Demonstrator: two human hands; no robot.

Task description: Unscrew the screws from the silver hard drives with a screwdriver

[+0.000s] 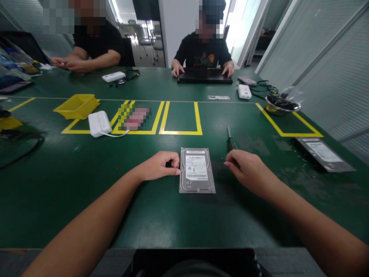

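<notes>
A silver hard drive with a white label lies flat on the green table in front of me. My left hand is at its left edge, fingers curled and thumb tip against the drive's side. To the right of the drive, my right hand is closed with the fingers bent inward. A screwdriver with a dark handle and metal shaft points away from me, and the back of its handle disappears into that hand. The fingers around the handle are partly hidden.
Another drive lies at right, near a metal bowl of dark items. Yellow tape rectangles mark the table. Left are a yellow bin and white power bank. Two people sit opposite, one touching a black flat panel.
</notes>
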